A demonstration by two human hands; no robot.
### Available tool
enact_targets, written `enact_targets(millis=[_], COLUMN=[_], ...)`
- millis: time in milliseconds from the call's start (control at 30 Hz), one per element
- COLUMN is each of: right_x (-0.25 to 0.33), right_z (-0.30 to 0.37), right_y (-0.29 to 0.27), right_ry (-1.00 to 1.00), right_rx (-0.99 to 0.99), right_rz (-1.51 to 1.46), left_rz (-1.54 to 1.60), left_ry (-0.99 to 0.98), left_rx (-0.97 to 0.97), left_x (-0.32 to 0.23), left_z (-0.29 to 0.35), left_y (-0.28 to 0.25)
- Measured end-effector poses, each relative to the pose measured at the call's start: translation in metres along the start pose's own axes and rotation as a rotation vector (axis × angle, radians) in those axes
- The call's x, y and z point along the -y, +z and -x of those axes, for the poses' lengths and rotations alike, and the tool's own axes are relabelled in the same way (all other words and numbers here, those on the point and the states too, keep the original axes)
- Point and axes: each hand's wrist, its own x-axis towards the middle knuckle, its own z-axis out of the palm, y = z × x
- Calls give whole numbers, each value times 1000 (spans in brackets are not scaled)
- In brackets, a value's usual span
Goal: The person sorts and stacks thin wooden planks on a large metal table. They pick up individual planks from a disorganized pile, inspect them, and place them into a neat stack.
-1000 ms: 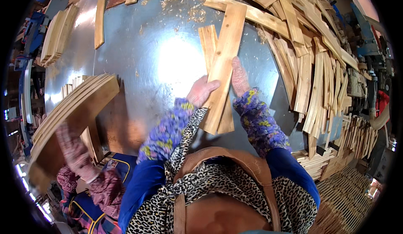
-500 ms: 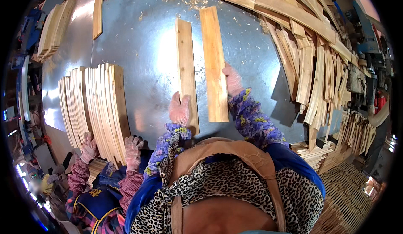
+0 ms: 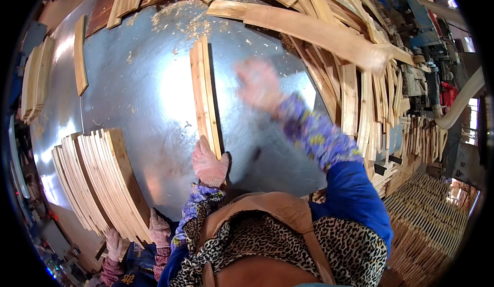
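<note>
My left hand [image 3: 210,164], in a pale pink glove, is closed around the near end of two narrow wooden boards [image 3: 204,91]. The boards lie side by side, pressed together, on the shiny metal table [image 3: 154,179]. My right hand [image 3: 260,83], gloved too, hangs over the table to the right of the boards, apart from them. Motion smears its fingers, and no board shows in it. Farther right, a large heap of loose boards [image 3: 314,35] covers the table's far and right sides.
At the left, a row of boards on edge [image 3: 100,179] stands by a co-worker's gloved hands [image 3: 159,228]. A single board [image 3: 80,55] and a small stack [image 3: 37,81] lie farther back. Wood shavings [image 3: 190,22] dot the far side. Stacked slats [image 3: 427,220] stand at the lower right.
The right-hand board has joined the other board under my left hand. My right hand has let go of it and moved up and away. The whole view has shifted.
</note>
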Motion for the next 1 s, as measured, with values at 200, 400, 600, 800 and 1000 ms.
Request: enact_targets(millis=[200, 400, 600, 800, 1000], right_x=[-131, -90, -93, -208, -240], right_z=[-44, 24, -1, -47, -18], right_y=[-66, 18, 50, -116, -112], right_ry=[469, 606, 319, 735, 817], right_rx=[202, 167, -98, -283, -300], right_rz=[274, -50, -829, 125, -157], left_rz=[-29, -157, 1157, 1118, 1007], left_ry=[127, 369, 110, -150, -72], left_rx=[-66, -266, 284, 464, 288], left_x=[9, 3, -105, -108, -80], left_z=[1, 23, -2, -52, -92], left_y=[10, -5, 53, 44, 47])
